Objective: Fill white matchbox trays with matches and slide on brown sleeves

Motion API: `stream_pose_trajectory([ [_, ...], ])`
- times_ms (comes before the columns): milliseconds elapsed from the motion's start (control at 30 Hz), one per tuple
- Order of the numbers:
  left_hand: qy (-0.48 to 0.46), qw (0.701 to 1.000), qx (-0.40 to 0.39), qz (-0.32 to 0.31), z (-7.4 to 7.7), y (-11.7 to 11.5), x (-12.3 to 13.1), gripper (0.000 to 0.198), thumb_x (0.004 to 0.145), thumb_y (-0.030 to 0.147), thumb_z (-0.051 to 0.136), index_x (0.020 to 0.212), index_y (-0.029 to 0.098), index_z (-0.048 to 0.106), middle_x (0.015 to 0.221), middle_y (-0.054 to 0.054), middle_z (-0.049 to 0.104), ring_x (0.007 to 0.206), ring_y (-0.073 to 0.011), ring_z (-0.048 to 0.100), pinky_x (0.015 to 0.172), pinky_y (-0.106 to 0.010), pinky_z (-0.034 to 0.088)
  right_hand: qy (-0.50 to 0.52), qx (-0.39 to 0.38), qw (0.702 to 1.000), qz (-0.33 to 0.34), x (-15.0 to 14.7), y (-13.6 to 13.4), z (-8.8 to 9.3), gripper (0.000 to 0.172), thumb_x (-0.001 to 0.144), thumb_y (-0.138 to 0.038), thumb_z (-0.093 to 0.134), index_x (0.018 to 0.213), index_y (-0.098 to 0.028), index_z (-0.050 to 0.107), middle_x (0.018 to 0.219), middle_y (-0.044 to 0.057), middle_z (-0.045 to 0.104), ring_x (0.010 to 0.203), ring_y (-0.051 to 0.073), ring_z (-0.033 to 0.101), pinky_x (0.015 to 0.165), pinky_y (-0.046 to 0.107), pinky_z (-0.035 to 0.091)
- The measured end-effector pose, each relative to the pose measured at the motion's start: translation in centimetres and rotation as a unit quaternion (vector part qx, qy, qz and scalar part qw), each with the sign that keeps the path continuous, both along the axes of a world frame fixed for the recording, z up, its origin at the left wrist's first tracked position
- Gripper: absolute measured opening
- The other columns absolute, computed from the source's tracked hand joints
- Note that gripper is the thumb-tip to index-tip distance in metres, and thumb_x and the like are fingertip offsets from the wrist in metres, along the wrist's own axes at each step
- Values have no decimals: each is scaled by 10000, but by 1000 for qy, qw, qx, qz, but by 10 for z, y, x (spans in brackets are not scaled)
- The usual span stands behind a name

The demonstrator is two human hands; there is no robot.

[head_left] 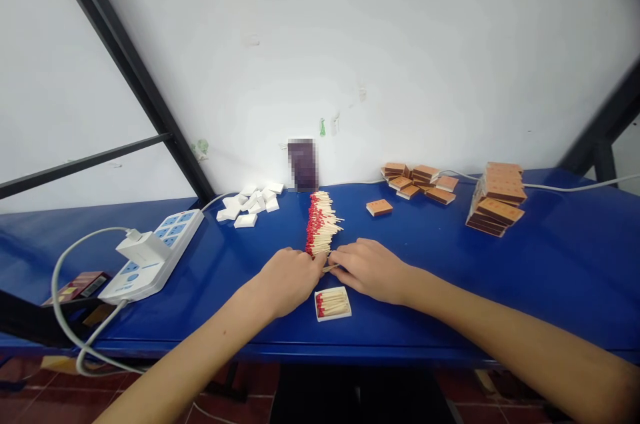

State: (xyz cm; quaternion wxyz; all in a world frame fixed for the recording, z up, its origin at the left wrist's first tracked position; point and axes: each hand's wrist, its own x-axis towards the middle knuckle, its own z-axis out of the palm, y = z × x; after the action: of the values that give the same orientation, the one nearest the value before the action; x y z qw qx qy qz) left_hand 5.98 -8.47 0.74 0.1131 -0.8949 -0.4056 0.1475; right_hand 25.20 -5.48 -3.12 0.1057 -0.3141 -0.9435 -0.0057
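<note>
My left hand (295, 281) and my right hand (371, 269) meet at the near end of a long pile of red-tipped matches (323, 224). Between their fingertips a few matchsticks (330, 268) show, pinched from both sides. Just below the hands lies a white matchbox tray (349, 315) with a layer of matches (334, 303) in it, red heads to the left. A single orange matchbox sleeve (379, 207) sits to the right of the pile.
White empty trays (245, 221) are heaped at the back left. Orange matchboxes lie in a loose heap (425, 175) and a stack (496, 201) on the right. A power strip (167, 244) with a plugged-in charger (144, 249) and cable lies left on the blue table (560, 277).
</note>
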Motion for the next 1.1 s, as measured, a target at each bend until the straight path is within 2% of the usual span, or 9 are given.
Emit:
stream_pose_trajectory([
  [133, 23, 999, 16, -33, -7, 0, 0, 223, 929, 62, 395, 1101, 109, 529, 884, -125, 706, 730, -265, 706, 646, -341, 535, -28, 9, 1000, 7, -3, -3, 0, 198, 1020, -229, 426, 894, -158, 562, 893, 61, 709, 762, 191, 641, 729, 324, 354],
  [267, 15, 999, 3, -31, -7, 4, -1, 224, 961, 101, 348, 1090, 89, 531, 831, -147, 698, 690, -280, 704, 600, -341, 521, -34, -20, 999, -4, -3, -3, 1, 150, 1009, -228, 436, 932, -155, 542, 839, 69, 697, 696, 199, 633, 645, 308, 348],
  [467, -48, 998, -46, -7, 14, 4, -3, 251, 1006, 255, 358, 1100, 107, 537, 827, -121, 697, 713, -300, 697, 602, -356, 470, 42, -87, 995, 2, 3, -6, 14, 117, 978, -223, 472, 889, -171, 527, 794, 47, 643, 651, 159, 554, 569, 274, 302],
  [600, -109, 988, -111, -9, 24, -12, -9, 252, 1024, 354, 358, 980, 177, 531, 766, -52, 663, 640, -236, 650, 546, -316, 377, 86, -216, 972, 37, 10, -16, 31, 128, 940, -235, 531, 823, -185, 542, 587, -55, 501, 512, 92, 389, 513, 230, 269],
  [700, -140, 979, -149, 0, 21, -25, -12, 255, 1025, 375, 364, 917, 196, 509, 738, -26, 632, 621, -207, 611, 548, -306, 340, 94, -270, 956, 64, 12, -23, 36, 128, 888, -185, 568, 760, -177, 565, 577, -68, 496, 499, 69, 377, 511, 206, 279],
  [800, -184, 967, -175, 18, 13, -31, -15, 242, 1027, 368, 371, 906, 206, 504, 748, -8, 618, 635, -184, 583, 568, -297, 328, 94, -281, 952, 71, 11, -25, 34, 130, 863, -189, 583, 737, -174, 606, 569, -66, 514, 493, 65, 402, 516, 203, 296],
  [967, -271, 935, -222, 51, 8, -34, -24, 200, 1010, 394, 434, 973, 236, 551, 684, 42, 535, 626, -141, 503, 569, -268, 302, 88, -289, 951, 69, 11, -22, 30, 103, 853, -232, 612, 832, -173, 695, 587, -50, 577, 503, 76, 482, 556, 207, 349],
  [1100, -312, 919, -221, 96, 4, -38, -30, 193, 941, 415, 561, 1036, 247, 569, 699, 54, 483, 652, -129, 482, 562, -250, 305, 98, -297, 947, 69, 12, -20, 31, 133, 856, -282, 627, 892, -175, 698, 589, -53, 569, 526, 85, 507, 579, 208, 374],
])
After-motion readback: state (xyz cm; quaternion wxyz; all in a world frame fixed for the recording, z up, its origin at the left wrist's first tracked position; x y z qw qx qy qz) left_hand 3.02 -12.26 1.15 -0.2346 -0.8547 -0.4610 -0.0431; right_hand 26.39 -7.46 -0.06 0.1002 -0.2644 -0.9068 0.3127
